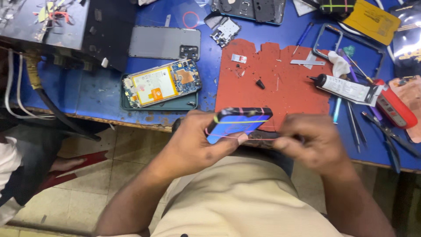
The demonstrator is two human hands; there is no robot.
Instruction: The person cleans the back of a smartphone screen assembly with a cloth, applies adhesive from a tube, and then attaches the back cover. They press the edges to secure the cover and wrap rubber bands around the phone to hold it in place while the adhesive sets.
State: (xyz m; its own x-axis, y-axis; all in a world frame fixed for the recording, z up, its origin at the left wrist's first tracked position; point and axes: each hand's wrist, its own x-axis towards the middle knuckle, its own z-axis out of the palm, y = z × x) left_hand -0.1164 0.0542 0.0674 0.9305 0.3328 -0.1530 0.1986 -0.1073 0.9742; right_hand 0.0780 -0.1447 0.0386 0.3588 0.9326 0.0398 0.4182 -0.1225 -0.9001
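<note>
Blue bench (105,94); left hand (197,145) grip clasps banded phone (239,124), right hand (313,145) grip unclear.

Even indoor light, saturated colours; glare on foil packets (405,44) top right; right hand (313,145) motion-blurred.

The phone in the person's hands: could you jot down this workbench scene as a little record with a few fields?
Left hand: grips a blue phone wrapped in thin coloured rubber bands
Right hand: pinched at the phone's right end, blurred
Bench: blue table with a red work mat
Behind the phone: opened phone showing battery and circuit board, on a dark green tray
Further back: grey back cover
Right side: white glue tube with black nozzle, tweezers, pliers
</note>
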